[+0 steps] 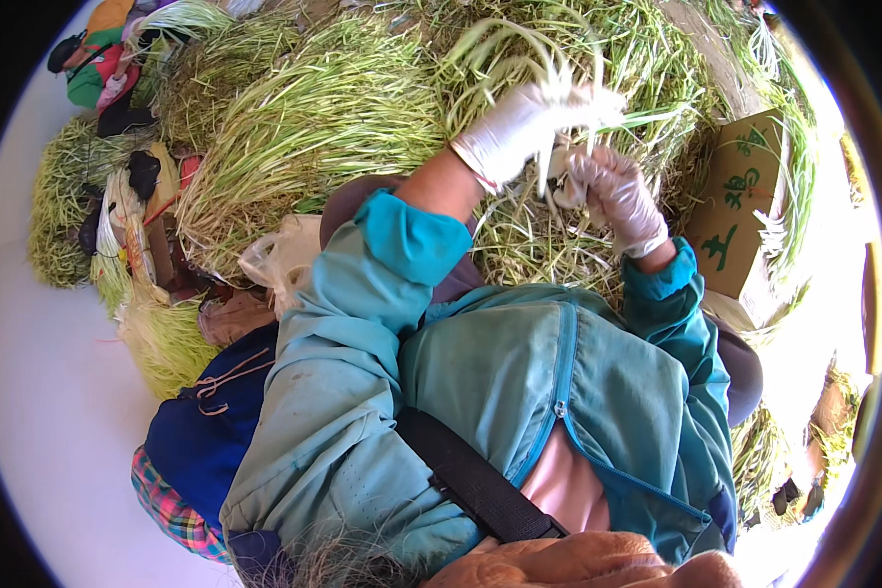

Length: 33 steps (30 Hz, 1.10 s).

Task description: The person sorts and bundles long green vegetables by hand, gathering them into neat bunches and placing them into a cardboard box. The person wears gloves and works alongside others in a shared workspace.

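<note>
My left hand (pixel 533 121), in a thin translucent glove, is blurred and closed around a few long green-and-white vegetable stalks (pixel 558 73). Their tops arch over beyond the hand, and the pale lower ends hang below it. My right hand (pixel 617 191), gloved too, is just below and to the right, its fingers pinched on a whitish piece of stalk (pixel 564 184) close to those ends. Loose stalks and trimmings (pixel 551 253) lie beneath both hands. A large heap of long green stalks (pixel 331 117) spreads to the left.
A cardboard box (pixel 739 198) with green writing stands at the right, with a bundle of stalks (pixel 797 191) along its far side. A clear plastic bag (pixel 279 257) lies by my left knee. Another person (pixel 106 70) sits at upper left among more heaps. Bundled greens (pixel 165 338) lie at left.
</note>
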{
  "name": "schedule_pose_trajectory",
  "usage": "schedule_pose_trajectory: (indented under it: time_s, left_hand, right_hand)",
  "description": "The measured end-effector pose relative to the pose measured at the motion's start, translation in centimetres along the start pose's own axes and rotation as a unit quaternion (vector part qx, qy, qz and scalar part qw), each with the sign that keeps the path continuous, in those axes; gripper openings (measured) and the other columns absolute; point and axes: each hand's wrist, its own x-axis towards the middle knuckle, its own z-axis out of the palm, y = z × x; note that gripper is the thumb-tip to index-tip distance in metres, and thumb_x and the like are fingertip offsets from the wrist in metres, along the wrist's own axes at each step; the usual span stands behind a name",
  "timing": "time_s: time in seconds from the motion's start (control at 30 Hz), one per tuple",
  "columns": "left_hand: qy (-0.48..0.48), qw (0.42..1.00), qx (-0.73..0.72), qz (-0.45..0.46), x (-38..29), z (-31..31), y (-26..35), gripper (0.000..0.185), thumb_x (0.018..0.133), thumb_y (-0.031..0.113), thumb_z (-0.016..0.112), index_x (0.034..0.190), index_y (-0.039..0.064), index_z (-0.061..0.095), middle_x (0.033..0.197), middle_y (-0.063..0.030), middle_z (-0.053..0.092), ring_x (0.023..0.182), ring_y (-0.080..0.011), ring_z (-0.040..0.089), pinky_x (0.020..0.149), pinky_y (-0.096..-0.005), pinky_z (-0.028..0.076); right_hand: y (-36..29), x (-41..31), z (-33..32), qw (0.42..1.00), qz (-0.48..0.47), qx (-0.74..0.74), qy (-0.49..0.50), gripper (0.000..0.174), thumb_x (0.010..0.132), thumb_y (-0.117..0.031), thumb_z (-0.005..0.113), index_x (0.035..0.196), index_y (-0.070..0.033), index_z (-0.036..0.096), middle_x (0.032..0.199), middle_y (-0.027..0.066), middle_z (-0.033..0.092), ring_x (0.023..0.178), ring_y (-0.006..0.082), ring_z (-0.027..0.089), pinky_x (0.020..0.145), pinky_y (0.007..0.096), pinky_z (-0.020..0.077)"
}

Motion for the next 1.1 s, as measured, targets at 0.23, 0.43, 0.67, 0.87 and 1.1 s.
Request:
schedule_pose_trajectory:
  time_s: [0.23,0.43,0.67,0.87,1.1]
  left_hand:
    - [0.155,0.973,-0.149,-0.088,0.4,-1.5,2.0,0.033,0.099,0.02,0.046,0.123,0.0,0.053,0.081,-0.0021,0.061,0.067,-0.0121,0.056,0.059,-0.0255,0.045]
    - [0.171,0.946,-0.274,-0.015,0.2,-4.1,2.6,0.05,0.1,0.039,0.043,0.136,0.004,0.045,0.05,0.0052,0.036,0.037,-0.0074,0.033,0.038,-0.0243,0.031]
    - [0.163,0.93,-0.327,-0.038,1.1,-3.6,2.1,0.043,0.096,0.028,0.052,0.128,0.0,0.054,0.055,0.0079,0.034,0.045,-0.0039,0.032,0.046,-0.0216,0.026]
    - [0.146,0.947,-0.282,-0.043,1.2,-2.7,2.2,0.043,0.1,0.024,0.046,0.128,-0.009,0.047,0.051,0.0062,0.036,0.039,-0.0045,0.029,0.041,-0.0207,0.025]
    - [0.216,0.97,-0.102,-0.048,0.6,-3.0,-0.4,0.029,0.095,0.009,0.05,0.121,0.006,0.061,0.085,-0.0023,0.064,0.053,-0.0006,0.035,0.045,-0.0145,0.029]
  right_hand:
    - [9.8,5.1,-3.8,0.844,0.068,-0.523,-0.098,0.026,0.089,-0.016,0.057,0.112,-0.009,0.066,0.114,0.0153,0.065,0.098,0.0256,0.065,0.088,0.0334,0.0509]
    - [18.6,8.6,-4.6,0.978,0.21,0.012,-0.008,0.059,0.086,-0.023,0.064,0.137,-0.006,0.04,0.114,0.0104,0.062,0.095,0.0205,0.061,0.077,0.0366,0.051]
    - [24.2,11.6,-2.9,0.943,0.163,0.287,0.034,0.031,0.09,-0.024,0.063,0.114,-0.005,0.058,0.094,0.0082,0.067,0.074,0.0175,0.064,0.064,0.03,0.051]
    - [13.6,2.7,1.7,0.994,0.065,0.09,-0.018,0.031,0.089,-0.016,0.065,0.116,-0.002,0.061,0.085,0.0043,0.067,0.066,0.0091,0.058,0.058,0.022,0.0476]
    - [8.9,1.0,2.3,0.995,0.092,-0.029,0.023,0.026,0.087,-0.011,0.064,0.112,-0.003,0.063,0.087,-0.001,0.065,0.076,0.0078,0.06,0.063,0.0242,0.0503]
